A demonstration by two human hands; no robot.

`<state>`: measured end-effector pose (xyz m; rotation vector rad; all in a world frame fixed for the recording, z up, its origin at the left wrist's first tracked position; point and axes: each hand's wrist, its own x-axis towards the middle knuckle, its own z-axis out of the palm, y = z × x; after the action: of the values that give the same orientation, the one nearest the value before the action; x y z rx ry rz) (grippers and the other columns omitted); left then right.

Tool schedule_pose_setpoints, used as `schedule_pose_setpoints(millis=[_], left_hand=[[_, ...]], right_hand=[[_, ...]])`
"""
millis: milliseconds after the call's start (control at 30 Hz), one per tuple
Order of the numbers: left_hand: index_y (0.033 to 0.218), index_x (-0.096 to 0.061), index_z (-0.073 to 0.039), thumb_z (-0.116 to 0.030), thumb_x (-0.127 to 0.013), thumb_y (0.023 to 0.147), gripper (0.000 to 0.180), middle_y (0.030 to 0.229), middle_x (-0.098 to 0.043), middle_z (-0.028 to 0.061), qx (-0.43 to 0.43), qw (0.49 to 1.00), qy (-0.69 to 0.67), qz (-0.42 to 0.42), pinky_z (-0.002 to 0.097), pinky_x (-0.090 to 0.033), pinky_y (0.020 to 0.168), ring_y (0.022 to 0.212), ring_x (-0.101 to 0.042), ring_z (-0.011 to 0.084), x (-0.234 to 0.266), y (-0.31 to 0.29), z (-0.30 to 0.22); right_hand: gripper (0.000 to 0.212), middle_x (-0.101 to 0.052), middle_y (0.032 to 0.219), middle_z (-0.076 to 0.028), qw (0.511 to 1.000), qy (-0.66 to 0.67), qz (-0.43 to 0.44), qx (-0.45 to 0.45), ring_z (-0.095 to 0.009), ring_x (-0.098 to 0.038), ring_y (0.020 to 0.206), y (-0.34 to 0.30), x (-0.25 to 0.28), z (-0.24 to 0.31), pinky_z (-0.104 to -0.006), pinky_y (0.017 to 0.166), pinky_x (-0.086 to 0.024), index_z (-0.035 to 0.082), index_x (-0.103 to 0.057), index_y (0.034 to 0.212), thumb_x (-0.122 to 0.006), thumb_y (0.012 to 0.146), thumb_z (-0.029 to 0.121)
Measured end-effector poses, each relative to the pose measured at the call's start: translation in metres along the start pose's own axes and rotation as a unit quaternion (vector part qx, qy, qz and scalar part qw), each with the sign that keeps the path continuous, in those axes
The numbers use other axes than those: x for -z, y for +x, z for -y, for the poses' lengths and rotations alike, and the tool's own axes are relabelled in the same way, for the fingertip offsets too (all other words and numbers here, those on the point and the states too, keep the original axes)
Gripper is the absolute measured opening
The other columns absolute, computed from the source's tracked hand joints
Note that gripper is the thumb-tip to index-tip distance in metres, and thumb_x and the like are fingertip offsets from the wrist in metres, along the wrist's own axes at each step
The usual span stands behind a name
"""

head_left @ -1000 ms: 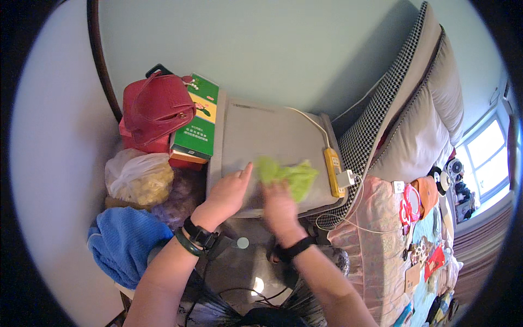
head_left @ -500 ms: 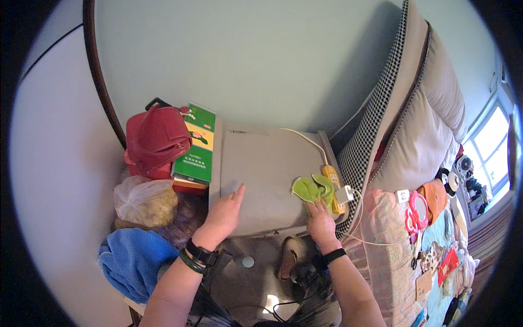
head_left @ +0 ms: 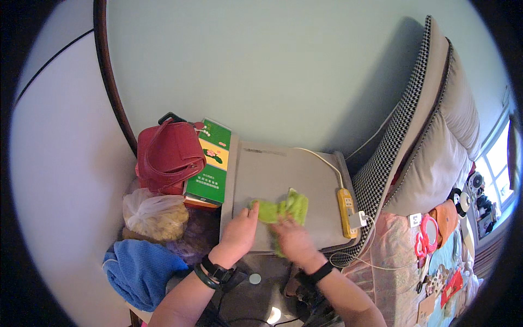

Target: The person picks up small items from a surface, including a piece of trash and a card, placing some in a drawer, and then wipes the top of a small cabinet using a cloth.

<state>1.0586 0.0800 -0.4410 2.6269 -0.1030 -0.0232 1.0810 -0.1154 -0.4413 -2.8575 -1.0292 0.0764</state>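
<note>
A green cloth (head_left: 295, 206) lies bunched on the grey top of a low cabinet (head_left: 275, 174), in front of me. My right hand (head_left: 294, 240), smeared by motion, has its fingers closed on the cloth's near side. My left hand (head_left: 239, 233) is at the cabinet top's front left, its fingers stretched out and their tips at the left end of the cloth. Toward the right edge of the top sits a yellow power strip (head_left: 345, 212), with a white charger (head_left: 357, 219) plugged into it.
A red handbag (head_left: 170, 152) and a green box (head_left: 210, 182) are stacked left of the cabinet. Nearer me are a plastic bag (head_left: 155, 212) and a blue towel (head_left: 139, 272). On the right stands a padded headboard (head_left: 400, 120) by a bed (head_left: 381, 261) strewn with small items.
My right hand has moved left with the cloth, from beside the power strip to the middle front of the cabinet top. The cloth now reaches my left hand. The view has shifted slightly.
</note>
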Motion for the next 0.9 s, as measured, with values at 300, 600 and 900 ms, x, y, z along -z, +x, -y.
schedule_pose_setpoints(millis=[300, 600, 900], left_hand=[[0.135, -0.050, -0.010, -0.005, -0.052, 0.085, 0.050, 0.104, -0.057, 0.0195, -0.049, 0.998, -0.029, -0.011, 0.0470, -0.053, 0.073, 0.088, -0.063, 0.0390, 0.001, -0.003, 0.003], [0.114, -0.061, -0.008, -0.005, -0.055, 0.082, 0.033, 0.101, -0.058, 0.0176, -0.071, 0.997, -0.044, -0.003, 0.0479, -0.052, 0.074, 0.089, -0.062, 0.0379, -0.017, 0.006, 0.017], [0.107, -0.064, -0.006, -0.008, -0.055, 0.085, 0.024, 0.102, -0.060, 0.0183, -0.088, 0.993, -0.078, -0.025, 0.0461, -0.053, 0.079, 0.094, -0.063, 0.0366, -0.002, 0.001, 0.007]], right_hand=[[0.048, -0.055, 0.132, -0.022, 0.981, -0.066, -0.036, -0.177, -0.043, -0.051, 0.121, 0.070, -0.004, -0.147, -0.0475, 0.102, -0.043, 0.010, -0.051, 0.134, -0.048, 0.086, 0.009], [0.051, -0.056, 0.132, -0.019, 0.997, -0.071, -0.014, 0.002, -0.039, -0.051, 0.124, 0.042, -0.005, -0.009, -0.0445, 0.103, -0.045, 0.012, -0.053, 0.134, -0.053, 0.084, 0.008], [0.047, -0.070, 0.107, -0.006, 0.830, 0.534, -0.044, -0.151, -0.018, -0.065, 0.094, 0.028, 0.084, -0.076, -0.0293, 0.084, -0.051, 0.007, -0.069, 0.113, -0.048, 0.074, -0.010]])
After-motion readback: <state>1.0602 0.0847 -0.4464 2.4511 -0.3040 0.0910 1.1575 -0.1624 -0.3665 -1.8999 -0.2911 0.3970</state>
